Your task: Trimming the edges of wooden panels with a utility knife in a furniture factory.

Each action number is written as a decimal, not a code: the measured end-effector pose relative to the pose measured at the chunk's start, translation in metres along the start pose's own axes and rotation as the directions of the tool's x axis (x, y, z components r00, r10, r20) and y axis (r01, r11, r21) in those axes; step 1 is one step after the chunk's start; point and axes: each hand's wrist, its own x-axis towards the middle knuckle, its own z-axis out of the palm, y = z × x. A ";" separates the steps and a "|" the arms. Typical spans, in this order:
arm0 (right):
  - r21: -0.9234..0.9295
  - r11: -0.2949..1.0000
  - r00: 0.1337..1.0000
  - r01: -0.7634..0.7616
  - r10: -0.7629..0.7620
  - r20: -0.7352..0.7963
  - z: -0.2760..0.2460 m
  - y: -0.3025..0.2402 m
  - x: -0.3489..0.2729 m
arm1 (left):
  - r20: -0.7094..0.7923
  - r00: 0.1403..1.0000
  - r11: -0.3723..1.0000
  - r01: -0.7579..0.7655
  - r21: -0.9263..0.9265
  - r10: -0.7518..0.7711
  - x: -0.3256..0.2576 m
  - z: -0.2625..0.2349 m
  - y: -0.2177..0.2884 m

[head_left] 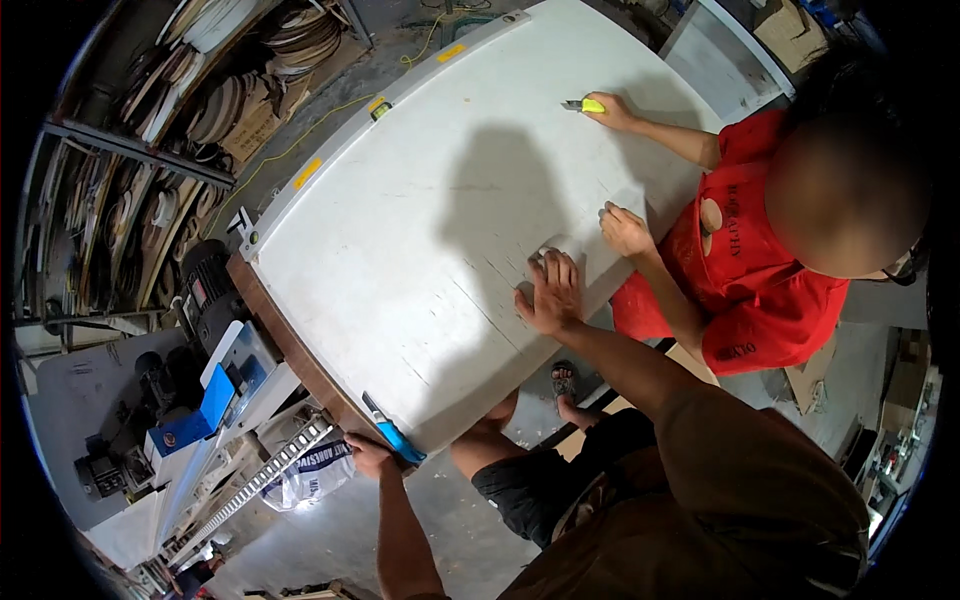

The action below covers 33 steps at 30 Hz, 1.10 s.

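A large white panel lies flat in front of me, its near-left edge showing brown. My left hand grips the panel's near corner beside a blue-handled tool lying on that corner. My right hand rests flat on the panel near its right edge, fingers spread. A person in a red shirt crouches at the right edge; one of that person's hands holds a yellow utility knife on the panel, the other presses the surface close to my right hand.
A machine with blue and white parts stands at the lower left, a toothed rail beside it. Shelves with coiled edge strips fill the upper left. A white bag lies on the concrete floor below the panel's corner.
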 end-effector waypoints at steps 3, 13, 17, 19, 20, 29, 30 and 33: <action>-0.057 0.998 0.999 -0.022 0.020 -0.042 0.005 0.001 -0.002 | -0.006 0.999 0.995 0.049 0.083 -0.049 0.004 0.003 -0.004; 0.087 0.996 0.994 0.020 -0.010 -0.113 0.008 0.007 -0.004 | 0.150 0.980 0.990 0.139 -0.034 -0.133 0.002 0.000 0.002; 0.051 0.998 0.990 0.040 -0.033 -0.134 0.007 0.006 -0.004 | 0.003 0.999 0.998 0.036 0.047 -0.036 0.009 0.007 -0.006; 0.057 0.996 0.980 0.065 -0.053 -0.193 0.006 0.005 -0.004 | 0.027 0.999 0.996 0.042 0.080 -0.045 0.011 0.007 -0.008; 0.062 0.996 0.981 0.058 -0.046 -0.189 0.006 0.004 -0.004 | 0.027 0.999 0.994 0.023 0.108 -0.026 0.011 0.006 -0.007; 0.067 0.997 0.985 0.036 -0.024 -0.172 0.005 0.005 -0.004 | 0.043 0.999 0.996 0.033 -0.080 -0.029 -0.007 -0.002 0.005; 0.060 0.998 0.992 0.018 -0.010 -0.126 0.005 0.005 -0.004 | 0.056 0.998 0.998 0.034 -0.053 -0.031 -0.005 0.000 0.005; 0.041 0.999 0.994 -0.008 0.013 -0.109 0.006 0.004 -0.004 | 0.063 0.996 0.998 0.065 -0.019 -0.063 0.006 0.006 -0.006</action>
